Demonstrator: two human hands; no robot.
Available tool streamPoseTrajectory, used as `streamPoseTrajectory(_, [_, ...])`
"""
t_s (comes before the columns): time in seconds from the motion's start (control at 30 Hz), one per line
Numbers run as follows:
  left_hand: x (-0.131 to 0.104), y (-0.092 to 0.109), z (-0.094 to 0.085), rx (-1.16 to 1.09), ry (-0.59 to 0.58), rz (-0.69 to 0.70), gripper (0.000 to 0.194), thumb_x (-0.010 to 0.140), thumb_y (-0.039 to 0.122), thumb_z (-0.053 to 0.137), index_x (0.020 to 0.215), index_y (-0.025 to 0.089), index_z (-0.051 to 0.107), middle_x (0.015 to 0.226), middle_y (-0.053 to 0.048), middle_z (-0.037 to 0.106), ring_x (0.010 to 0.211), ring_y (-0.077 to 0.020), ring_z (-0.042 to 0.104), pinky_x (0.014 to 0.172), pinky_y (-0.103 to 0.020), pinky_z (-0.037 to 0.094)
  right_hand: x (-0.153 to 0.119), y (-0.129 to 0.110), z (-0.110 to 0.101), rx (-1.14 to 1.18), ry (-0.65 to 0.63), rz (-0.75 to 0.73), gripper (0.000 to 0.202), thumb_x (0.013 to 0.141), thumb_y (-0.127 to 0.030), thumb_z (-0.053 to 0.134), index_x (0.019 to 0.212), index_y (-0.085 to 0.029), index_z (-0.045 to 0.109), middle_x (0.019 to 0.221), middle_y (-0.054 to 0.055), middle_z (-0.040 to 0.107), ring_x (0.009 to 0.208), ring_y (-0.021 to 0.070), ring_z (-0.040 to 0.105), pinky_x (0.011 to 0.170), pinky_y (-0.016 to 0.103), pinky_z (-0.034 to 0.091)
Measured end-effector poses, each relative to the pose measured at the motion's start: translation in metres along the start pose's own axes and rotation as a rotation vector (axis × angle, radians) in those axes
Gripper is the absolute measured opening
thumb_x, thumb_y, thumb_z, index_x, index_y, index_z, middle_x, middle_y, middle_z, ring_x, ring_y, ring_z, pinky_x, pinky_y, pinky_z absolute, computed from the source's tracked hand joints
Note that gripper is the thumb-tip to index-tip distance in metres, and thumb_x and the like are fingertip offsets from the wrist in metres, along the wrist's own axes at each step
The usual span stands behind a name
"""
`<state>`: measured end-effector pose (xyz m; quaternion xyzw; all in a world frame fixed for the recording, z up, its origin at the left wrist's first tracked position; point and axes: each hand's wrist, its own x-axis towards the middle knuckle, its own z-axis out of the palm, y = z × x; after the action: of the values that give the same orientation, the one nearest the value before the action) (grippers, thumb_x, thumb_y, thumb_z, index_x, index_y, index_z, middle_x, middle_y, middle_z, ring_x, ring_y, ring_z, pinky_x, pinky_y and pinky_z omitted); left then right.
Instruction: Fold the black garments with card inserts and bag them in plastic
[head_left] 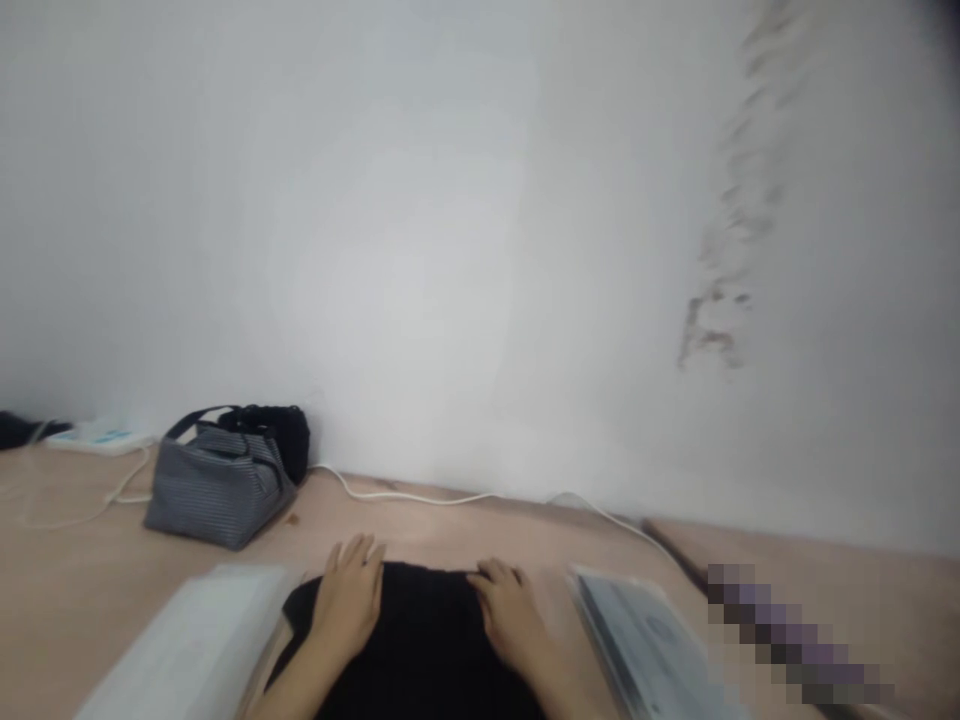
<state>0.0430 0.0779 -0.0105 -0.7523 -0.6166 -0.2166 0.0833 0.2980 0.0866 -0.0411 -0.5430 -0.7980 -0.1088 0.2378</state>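
Fingers spread, my left hand and right hand touch black cloth; a clear packet encloses something dark; grey bag, contents hidden.

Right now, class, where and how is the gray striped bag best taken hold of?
Probably by its black handle, from above and the near side: it arches over the upright bag's top, while a black bundle and the wall sit behind.

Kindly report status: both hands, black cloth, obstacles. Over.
Left hand, right hand: open, at far edge of flat black cloth. Pale rectangular stack left, grey plastic-covered packet right, neither on cloth.
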Motion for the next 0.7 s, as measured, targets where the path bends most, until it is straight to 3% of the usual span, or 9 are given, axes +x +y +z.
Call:
streamPoseTrajectory(0.13, [0.017,0.011,0.022,-0.035,-0.052,-0.062,0.032,0.084,0.018,0.041,0.109,0.016,0.06,0.106,-0.012,0.064,0.105,-0.0281,0.055,0.094,-0.049,0.032,0.015,-0.02,0.015,-0.046,0.0,-0.085,0.049,0.071,-0.002,0.046,0.111,-0.03,0.056,0.101,0.004,0.064,0.104,0.0255,0.053,0.096,0.057,0.023])
streamPoseTrajectory(0.23, [0.019,0.006,0.031,-0.054,-0.071,-0.077,0.024,0.083,0.016,0.042,0.09,0.018,0.065,0.092,-0.009,0.066,0.09,-0.0244,0.061,0.083,-0.039,0.041,0.02,-0.025,0.021,-0.095,0.03,-0.108,0.033,0.075,-0.006,0.048,0.098,-0.025,0.061,0.088,0.004,0.065,0.09,0.0234,0.057,0.097,0.054,0.024])
streamPoseTrajectory(0.3, [0.018,0.001,0.034,-0.063,-0.081,-0.092,0.022,0.081,0.014,0.045,0.094,0.017,0.063,0.097,-0.01,0.063,0.084,-0.0223,0.062,0.073,-0.033,0.044,0.02,-0.026,0.023,-0.128,0.047,-0.13,0.025,0.076,-0.006,0.046,0.086,-0.021,0.064,0.083,0.006,0.065,0.086,0.0229,0.057,0.098,0.049,0.026])
streamPoseTrajectory(0.37, [0.016,-0.004,0.034,-0.071,-0.091,-0.094,0.03,0.075,0.012,0.055,0.104,0.017,0.059,0.105,-0.012,0.059,0.082,-0.0218,0.063,0.069,-0.031,0.045,0.016,-0.026,0.022,-0.152,0.054,-0.173,0.027,0.078,-0.003,0.042,0.087,-0.017,0.064,0.083,0.007,0.064,0.085,0.0221,0.056,0.099,0.044,0.027])
streamPoseTrajectory(0.43, [0.014,-0.007,0.032,-0.084,-0.081,-0.061,0.032,0.07,0.01,0.06,0.101,0.018,0.061,0.103,-0.01,0.059,0.085,-0.0219,0.062,0.071,-0.03,0.045,0.011,-0.026,0.018,-0.191,0.06,-0.24,0.032,0.078,0.0,0.039,0.096,-0.016,0.061,0.086,0.007,0.064,0.085,0.0212,0.056,0.1,0.041,0.027])
streamPoseTrajectory(0.53, [0.009,-0.01,0.022,-0.104,0.0,0.017,0.013,0.075,0.013,0.055,0.083,0.018,0.063,0.094,-0.008,0.06,0.09,-0.0227,0.058,0.078,-0.033,0.043,0.0,-0.027,0.001,-0.284,0.078,-0.325,0.032,0.079,-0.002,0.042,0.103,-0.018,0.057,0.086,0.005,0.063,0.079,0.0199,0.057,0.095,0.039,0.032])
streamPoseTrajectory(0.63, [-0.003,-0.016,0.004,-0.122,0.082,0.11,0.015,0.074,0.01,0.051,0.08,0.02,0.061,0.103,-0.008,0.058,0.1,-0.0225,0.053,0.088,-0.034,0.04,-0.012,-0.025,-0.019,-0.392,0.085,-0.29,0.032,0.076,-0.014,0.056,0.108,-0.018,0.054,0.088,0.005,0.063,0.07,0.0207,0.057,0.085,0.041,0.037])
streamPoseTrajectory(0.7, [-0.018,-0.02,-0.011,-0.14,0.138,0.218,0.019,0.071,0.006,0.051,0.079,0.022,0.059,0.106,-0.006,0.059,0.102,-0.0208,0.053,0.091,-0.033,0.04,-0.023,-0.02,-0.027,-0.457,0.108,-0.258,0.034,0.069,-0.013,0.062,0.102,-0.018,0.056,0.083,0.005,0.064,0.067,0.0213,0.057,0.082,0.042,0.037])
